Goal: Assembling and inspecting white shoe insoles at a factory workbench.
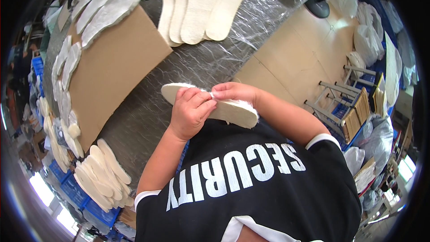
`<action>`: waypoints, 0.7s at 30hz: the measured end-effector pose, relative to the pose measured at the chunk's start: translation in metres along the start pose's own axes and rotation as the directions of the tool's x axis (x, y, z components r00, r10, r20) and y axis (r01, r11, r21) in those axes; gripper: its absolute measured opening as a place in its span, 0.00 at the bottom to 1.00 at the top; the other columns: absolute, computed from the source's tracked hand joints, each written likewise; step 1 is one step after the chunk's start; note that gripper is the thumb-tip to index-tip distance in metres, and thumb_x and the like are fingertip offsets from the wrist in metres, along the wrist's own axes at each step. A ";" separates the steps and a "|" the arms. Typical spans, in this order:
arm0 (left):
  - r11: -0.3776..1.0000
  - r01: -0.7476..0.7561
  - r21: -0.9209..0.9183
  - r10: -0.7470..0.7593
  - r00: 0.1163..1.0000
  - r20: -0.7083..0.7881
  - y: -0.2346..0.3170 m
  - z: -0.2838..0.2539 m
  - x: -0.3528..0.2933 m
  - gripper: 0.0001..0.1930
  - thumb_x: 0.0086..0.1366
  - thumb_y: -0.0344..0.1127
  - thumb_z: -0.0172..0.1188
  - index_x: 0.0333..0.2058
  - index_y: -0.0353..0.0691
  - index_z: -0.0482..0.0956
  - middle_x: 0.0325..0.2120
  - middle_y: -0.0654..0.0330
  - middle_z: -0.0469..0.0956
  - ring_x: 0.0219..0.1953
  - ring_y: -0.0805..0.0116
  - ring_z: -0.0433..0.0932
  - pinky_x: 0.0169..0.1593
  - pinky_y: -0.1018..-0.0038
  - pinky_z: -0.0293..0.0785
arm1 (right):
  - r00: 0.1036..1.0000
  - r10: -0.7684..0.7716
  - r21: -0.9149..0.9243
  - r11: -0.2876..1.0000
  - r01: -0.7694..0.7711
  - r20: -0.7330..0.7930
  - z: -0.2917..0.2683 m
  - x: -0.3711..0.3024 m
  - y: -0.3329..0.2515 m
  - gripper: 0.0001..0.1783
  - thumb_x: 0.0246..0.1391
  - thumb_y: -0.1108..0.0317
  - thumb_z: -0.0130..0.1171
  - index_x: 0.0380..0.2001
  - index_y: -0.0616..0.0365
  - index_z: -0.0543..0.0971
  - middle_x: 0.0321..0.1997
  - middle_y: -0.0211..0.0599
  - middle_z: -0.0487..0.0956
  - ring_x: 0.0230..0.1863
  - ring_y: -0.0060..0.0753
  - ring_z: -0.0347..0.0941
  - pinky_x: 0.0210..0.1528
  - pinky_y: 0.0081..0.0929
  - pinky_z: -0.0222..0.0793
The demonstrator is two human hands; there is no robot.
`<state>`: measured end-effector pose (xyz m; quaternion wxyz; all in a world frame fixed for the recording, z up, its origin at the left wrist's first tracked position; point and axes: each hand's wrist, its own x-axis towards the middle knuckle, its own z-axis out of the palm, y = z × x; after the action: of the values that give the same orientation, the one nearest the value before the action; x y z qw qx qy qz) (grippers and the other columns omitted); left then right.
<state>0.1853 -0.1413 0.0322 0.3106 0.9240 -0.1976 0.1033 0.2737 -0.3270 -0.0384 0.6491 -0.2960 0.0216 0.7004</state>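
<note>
Left hand gripping insole near middle; right hand pinching its fuzzy edge. Insole pile on film-covered desk beyond; brown cardboard to pile's left.

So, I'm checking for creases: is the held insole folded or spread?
Spread: the insole stretches out lengthwise, one end showing past the left hand, the other below the right hand.

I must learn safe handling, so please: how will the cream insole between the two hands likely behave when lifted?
The cream insole is probably light, as it looks thin and flat. It likely flexes yet keeps its shape, since both ends reach past the fingers without obvious sagging. Its fuzzy edge suggests a soft, not very slippery surface.
</note>
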 end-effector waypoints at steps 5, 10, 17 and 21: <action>0.997 0.064 -0.039 -0.063 0.997 0.037 0.009 0.008 -0.011 0.13 0.44 0.29 0.71 0.30 0.42 0.79 0.31 0.64 0.77 0.36 0.61 0.75 0.45 0.64 0.67 | 0.997 0.045 -0.136 0.990 -0.037 0.056 -0.016 0.016 0.009 0.07 0.56 0.65 0.65 0.28 0.53 0.78 0.25 0.23 0.77 0.29 0.16 0.71 0.32 0.18 0.66; 0.970 0.214 -0.111 -0.204 0.974 0.101 0.018 0.001 -0.019 0.14 0.45 0.32 0.72 0.30 0.41 0.79 0.30 0.61 0.76 0.35 0.59 0.74 0.42 0.64 0.68 | 0.988 0.156 -0.220 0.964 -0.149 0.014 -0.005 0.018 0.006 0.06 0.55 0.67 0.63 0.26 0.55 0.79 0.23 0.24 0.77 0.26 0.18 0.71 0.31 0.21 0.66; 0.930 0.335 -0.152 -0.294 0.924 0.243 0.024 -0.017 -0.034 0.09 0.48 0.28 0.69 0.27 0.40 0.77 0.30 0.60 0.76 0.35 0.59 0.74 0.42 0.66 0.69 | 0.978 0.163 -0.583 0.786 -0.207 -0.128 0.027 0.016 -0.001 0.09 0.50 0.65 0.62 0.20 0.56 0.78 0.19 0.23 0.73 0.24 0.17 0.67 0.27 0.23 0.62; 0.937 0.309 -0.160 -0.252 0.919 0.303 0.023 -0.022 -0.040 0.10 0.48 0.25 0.67 0.27 0.40 0.74 0.30 0.60 0.74 0.37 0.58 0.72 0.44 0.64 0.67 | 0.976 0.070 -0.693 0.694 -0.196 -0.206 0.032 0.019 0.002 0.09 0.46 0.63 0.61 0.21 0.58 0.79 0.19 0.31 0.75 0.25 0.23 0.69 0.31 0.29 0.65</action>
<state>0.1381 -0.1331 0.0493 0.3846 0.9112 -0.1137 -0.0941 0.2594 -0.2967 -0.0211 0.4285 -0.5768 -0.1746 0.6732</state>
